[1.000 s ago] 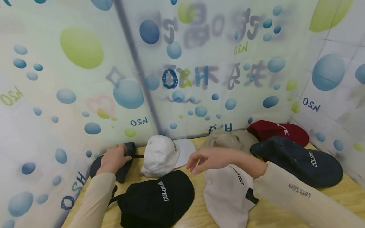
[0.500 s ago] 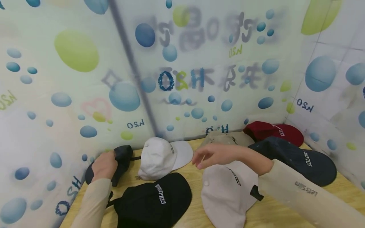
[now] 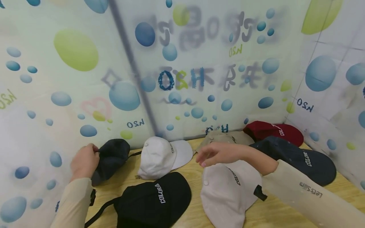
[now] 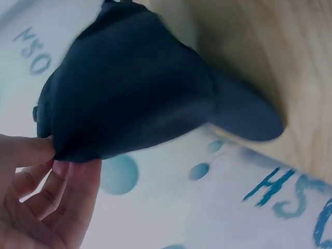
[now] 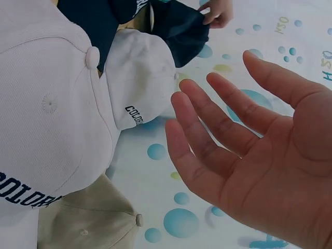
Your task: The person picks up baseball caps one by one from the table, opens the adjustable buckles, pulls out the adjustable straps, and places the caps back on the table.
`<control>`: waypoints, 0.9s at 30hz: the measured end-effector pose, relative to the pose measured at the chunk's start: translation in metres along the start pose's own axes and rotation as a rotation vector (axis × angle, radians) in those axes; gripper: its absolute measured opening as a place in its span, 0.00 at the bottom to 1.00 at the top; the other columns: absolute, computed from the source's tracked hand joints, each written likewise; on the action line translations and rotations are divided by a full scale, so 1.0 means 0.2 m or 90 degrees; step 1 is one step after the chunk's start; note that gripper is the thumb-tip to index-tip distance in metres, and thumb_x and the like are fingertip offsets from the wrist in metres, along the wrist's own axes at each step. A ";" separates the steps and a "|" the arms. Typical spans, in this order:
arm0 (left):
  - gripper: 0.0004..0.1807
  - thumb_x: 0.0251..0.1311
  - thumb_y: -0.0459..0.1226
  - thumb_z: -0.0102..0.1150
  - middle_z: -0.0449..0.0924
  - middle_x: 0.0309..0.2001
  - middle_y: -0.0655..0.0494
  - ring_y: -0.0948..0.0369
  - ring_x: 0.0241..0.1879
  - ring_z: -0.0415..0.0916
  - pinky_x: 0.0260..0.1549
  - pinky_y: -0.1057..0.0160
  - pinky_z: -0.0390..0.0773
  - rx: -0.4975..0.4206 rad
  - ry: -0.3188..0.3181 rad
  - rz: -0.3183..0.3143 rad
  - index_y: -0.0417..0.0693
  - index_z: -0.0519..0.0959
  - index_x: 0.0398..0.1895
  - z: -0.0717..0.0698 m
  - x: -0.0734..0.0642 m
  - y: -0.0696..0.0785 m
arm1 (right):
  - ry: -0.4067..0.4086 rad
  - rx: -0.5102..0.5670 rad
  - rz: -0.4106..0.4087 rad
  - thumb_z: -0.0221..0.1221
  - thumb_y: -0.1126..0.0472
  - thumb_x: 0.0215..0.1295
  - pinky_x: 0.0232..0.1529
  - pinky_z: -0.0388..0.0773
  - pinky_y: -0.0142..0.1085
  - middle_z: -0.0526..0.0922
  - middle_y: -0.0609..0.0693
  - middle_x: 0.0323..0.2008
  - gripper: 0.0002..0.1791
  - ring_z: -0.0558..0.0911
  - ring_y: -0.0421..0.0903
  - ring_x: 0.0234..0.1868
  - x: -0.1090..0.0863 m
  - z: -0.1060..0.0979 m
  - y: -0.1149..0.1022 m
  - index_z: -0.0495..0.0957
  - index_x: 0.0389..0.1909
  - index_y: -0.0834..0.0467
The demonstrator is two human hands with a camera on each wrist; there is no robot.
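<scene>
At the far left of the table, my left hand [image 3: 85, 161] pinches the crown of a dark navy baseball cap [image 3: 114, 156] between thumb and fingers. The left wrist view shows that cap [image 4: 135, 88] tilted, its brim [image 4: 249, 111] close to the wood; whether it touches cannot be told. My right hand [image 3: 219, 153] hovers over a pale pinkish cap [image 3: 222, 193], its fingers loosely bent and holding nothing. In the right wrist view the right palm [image 5: 259, 150] faces the camera. A white cap [image 3: 158, 158] lies right of the held cap, and a black cap [image 3: 154, 202] lies in front.
A khaki cap [image 3: 228, 137], a dark red cap [image 3: 275, 133] and another navy cap [image 3: 296, 161] lie at the back right of the wooden table [image 3: 188, 218]. A bubble-patterned curtain [image 3: 182, 110] rises close behind. The black cap's strap [image 3: 99, 213] trails left.
My left hand has moved left and slightly up, pulling the navy cap's crown up into a fuller shape. My right hand stays nearly still over the pinkish cap.
</scene>
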State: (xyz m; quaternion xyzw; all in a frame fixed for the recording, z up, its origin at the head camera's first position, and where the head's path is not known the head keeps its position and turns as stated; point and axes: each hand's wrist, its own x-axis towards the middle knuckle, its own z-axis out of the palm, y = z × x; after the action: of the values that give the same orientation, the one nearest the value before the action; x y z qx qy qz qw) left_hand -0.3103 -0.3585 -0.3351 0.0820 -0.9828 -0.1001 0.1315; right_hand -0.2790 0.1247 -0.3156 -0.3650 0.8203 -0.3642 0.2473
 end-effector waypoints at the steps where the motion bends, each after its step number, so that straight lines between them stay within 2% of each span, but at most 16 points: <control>1: 0.11 0.66 0.31 0.51 0.77 0.43 0.30 0.38 0.37 0.76 0.28 0.43 0.76 -0.007 0.011 0.001 0.32 0.76 0.46 -0.02 -0.01 0.00 | 0.000 0.001 -0.001 0.56 0.58 0.73 0.58 0.79 0.41 0.83 0.56 0.54 0.18 0.81 0.50 0.57 0.00 0.00 0.00 0.77 0.57 0.64; 8: 0.13 0.70 0.33 0.51 0.75 0.48 0.29 0.37 0.39 0.74 0.31 0.45 0.74 -0.044 0.062 0.008 0.31 0.74 0.50 -0.20 -0.07 0.06 | 0.004 0.005 -0.003 0.57 0.57 0.72 0.56 0.80 0.39 0.83 0.54 0.53 0.18 0.81 0.48 0.56 0.02 0.01 0.00 0.77 0.56 0.62; 16: 0.11 0.71 0.34 0.53 0.75 0.46 0.32 0.38 0.40 0.75 0.33 0.43 0.75 -0.059 0.143 0.101 0.34 0.74 0.49 -0.38 -0.15 0.26 | 0.032 -0.016 -0.039 0.57 0.57 0.72 0.54 0.81 0.36 0.83 0.54 0.51 0.17 0.82 0.47 0.54 0.04 0.04 -0.04 0.78 0.56 0.61; 21: 0.09 0.70 0.33 0.53 0.75 0.46 0.35 0.40 0.41 0.75 0.36 0.43 0.75 -0.063 0.173 0.138 0.36 0.75 0.48 -0.46 -0.19 0.39 | 0.096 -0.037 -0.059 0.58 0.58 0.72 0.54 0.81 0.36 0.83 0.52 0.53 0.16 0.83 0.47 0.54 0.09 0.07 -0.11 0.77 0.58 0.56; 27: 0.08 0.69 0.32 0.54 0.77 0.45 0.36 0.40 0.43 0.76 0.38 0.42 0.76 -0.078 0.188 0.187 0.37 0.75 0.47 -0.48 -0.22 0.57 | 0.200 -0.077 -0.098 0.61 0.60 0.70 0.50 0.82 0.34 0.83 0.50 0.53 0.19 0.83 0.46 0.54 0.14 0.11 -0.19 0.76 0.60 0.52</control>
State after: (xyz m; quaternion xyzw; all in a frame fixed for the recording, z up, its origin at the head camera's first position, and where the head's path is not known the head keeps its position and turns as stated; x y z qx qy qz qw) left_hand -0.2567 -0.2577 -0.2295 -0.0563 -0.9464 -0.1265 0.2920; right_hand -0.2654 0.0761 -0.3031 -0.3794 0.8390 -0.3845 0.0650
